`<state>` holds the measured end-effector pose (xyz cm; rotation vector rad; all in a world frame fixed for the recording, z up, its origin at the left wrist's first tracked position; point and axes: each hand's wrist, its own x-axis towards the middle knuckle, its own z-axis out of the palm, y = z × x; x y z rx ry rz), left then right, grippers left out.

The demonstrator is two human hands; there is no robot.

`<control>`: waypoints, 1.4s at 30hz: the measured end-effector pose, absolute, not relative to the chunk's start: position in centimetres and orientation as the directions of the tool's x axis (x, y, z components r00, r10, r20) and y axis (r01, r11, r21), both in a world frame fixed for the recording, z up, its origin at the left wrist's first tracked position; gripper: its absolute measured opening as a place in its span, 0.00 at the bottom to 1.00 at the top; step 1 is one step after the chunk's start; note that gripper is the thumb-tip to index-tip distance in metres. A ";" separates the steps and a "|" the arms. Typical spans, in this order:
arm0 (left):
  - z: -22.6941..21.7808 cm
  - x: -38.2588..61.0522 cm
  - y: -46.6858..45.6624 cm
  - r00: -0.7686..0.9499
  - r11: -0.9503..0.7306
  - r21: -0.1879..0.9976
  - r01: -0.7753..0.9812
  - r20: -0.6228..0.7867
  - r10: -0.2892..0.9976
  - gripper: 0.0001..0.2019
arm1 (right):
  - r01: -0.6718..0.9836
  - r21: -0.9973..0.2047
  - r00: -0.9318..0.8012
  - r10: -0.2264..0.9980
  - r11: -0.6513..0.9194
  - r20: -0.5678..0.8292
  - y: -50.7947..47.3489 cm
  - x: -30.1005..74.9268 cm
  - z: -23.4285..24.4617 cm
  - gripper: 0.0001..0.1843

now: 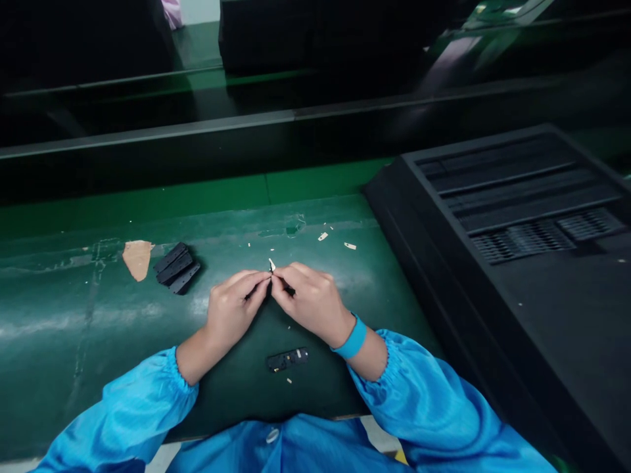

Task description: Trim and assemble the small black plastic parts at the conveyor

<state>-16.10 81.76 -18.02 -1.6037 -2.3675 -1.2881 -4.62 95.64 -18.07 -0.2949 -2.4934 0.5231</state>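
Fingertips meet at the middle of the table, where my left hand (231,305) and my right hand (313,302) both pinch. Between them a small piece with a white tip (271,264) and a dark part sticks up; its kind is too small to make out, and the fingers hide most of it. Nearer my body, below the hands, lies a flat black strip-shaped part (287,359) with small light spots on it. Left of my left hand are several similar long black parts (176,268), lying side by side.
A torn tan piece (137,259) lies beside the black parts. Small cream tabs (350,246) and crumbs are scattered beyond my right hand. A large black housing with slotted vents (493,289) takes up the right side. Across the back runs a dark ledge (197,131).
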 end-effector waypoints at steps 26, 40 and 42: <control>-17.8 -16.9 82.3 -0.758 0.197 0.942 0.270 0.082 0.647 0.10 | 0.315 -0.499 -0.751 0.534 0.807 0.389 100.6 -4.7 -18.4 0.13; -17.3 -18.6 79.9 -0.108 -0.060 0.276 0.959 0.554 0.826 0.11 | 0.198 -0.920 -0.907 0.294 -0.338 -0.303 96.2 -5.2 -17.5 0.24; -17.0 -18.1 80.2 -0.113 -0.064 0.329 0.942 0.492 0.863 0.12 | 0.198 -0.914 -0.912 0.277 -0.354 -0.304 96.0 -5.1 -17.7 0.24</control>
